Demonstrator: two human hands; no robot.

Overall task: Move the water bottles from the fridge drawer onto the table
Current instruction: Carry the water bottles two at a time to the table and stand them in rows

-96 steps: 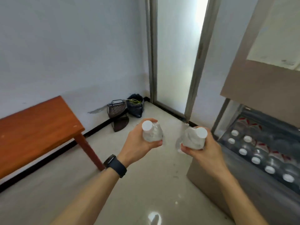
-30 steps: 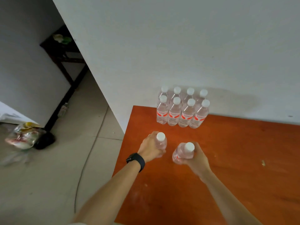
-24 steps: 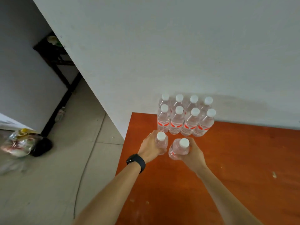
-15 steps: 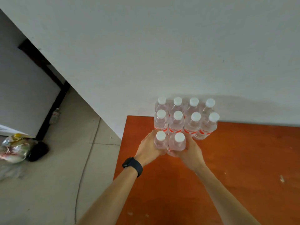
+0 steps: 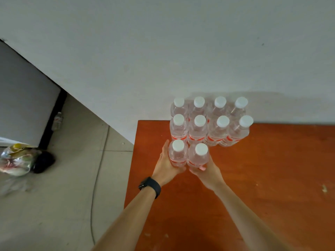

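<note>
Several clear water bottles (image 5: 210, 122) with white caps and red labels stand in two rows at the back left of the orange-brown table (image 5: 272, 178), against the wall. Directly in front of them stand two more bottles, upright and side by side. My left hand (image 5: 164, 164) wraps the left bottle (image 5: 178, 154) from its left side. My right hand (image 5: 206, 171) holds the right bottle (image 5: 199, 156) from below and in front. The fridge drawer is out of view.
The table's left edge (image 5: 131, 169) drops to a tiled floor. On the floor at the far left lie a crumpled plastic bag (image 5: 15, 161) and a dark object (image 5: 43, 162). A thin cable (image 5: 96, 178) runs along the tiles. A white wall backs the table.
Both hands carried a bottle from beside the fridge over to the table, moved them forward, and set them upright against the front row of the standing bottles.
</note>
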